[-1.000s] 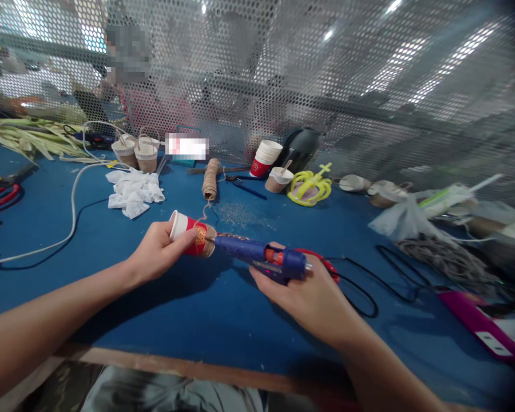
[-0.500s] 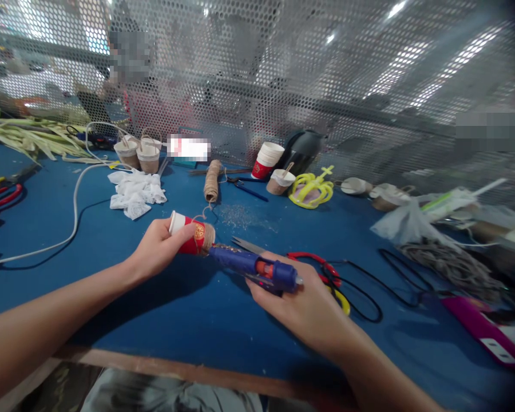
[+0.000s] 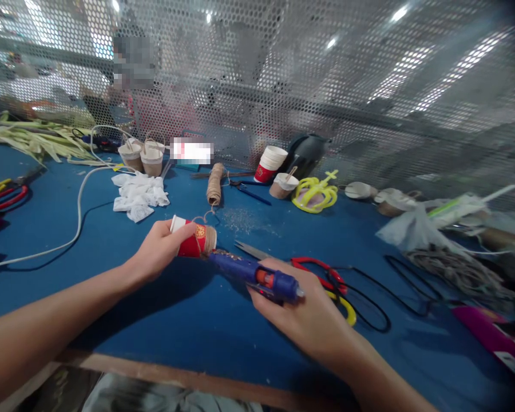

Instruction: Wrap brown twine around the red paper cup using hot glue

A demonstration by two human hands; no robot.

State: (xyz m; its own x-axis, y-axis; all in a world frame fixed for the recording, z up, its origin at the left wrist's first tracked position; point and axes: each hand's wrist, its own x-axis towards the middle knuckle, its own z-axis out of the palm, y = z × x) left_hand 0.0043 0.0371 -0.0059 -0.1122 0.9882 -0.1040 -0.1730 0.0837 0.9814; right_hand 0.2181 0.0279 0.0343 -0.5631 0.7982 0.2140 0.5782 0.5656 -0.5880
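Observation:
My left hand [image 3: 163, 247] is closed round a red and white paper cup [image 3: 187, 245], tilted on its side with its base to the right. Brown twine [image 3: 210, 239] is wound round the base end, and a loose strand runs up to a twine roll [image 3: 215, 184] lying behind. In my right hand [image 3: 300, 303] is a blue glue gun [image 3: 249, 270], its nozzle at the twine-wrapped end of the cup. Scissors [image 3: 317, 264] with red and yellow handles lie on the blue table just beyond my right hand, partly hidden by it.
Behind stand twine-wrapped cups [image 3: 152, 159], a cup stack [image 3: 270, 162] and a yellow crown [image 3: 315, 194]. White cloth [image 3: 139, 194] and a white cable [image 3: 79, 212] lie left. A plastic bag [image 3: 416, 229], grey cord [image 3: 450, 272] and purple object [image 3: 484, 329] are right; a mesh panel [image 3: 240, 86] rises behind.
The whole view has shifted slightly, so objects sit a little lower and further right. Both hands keep their holds, with the nozzle still by the twine.

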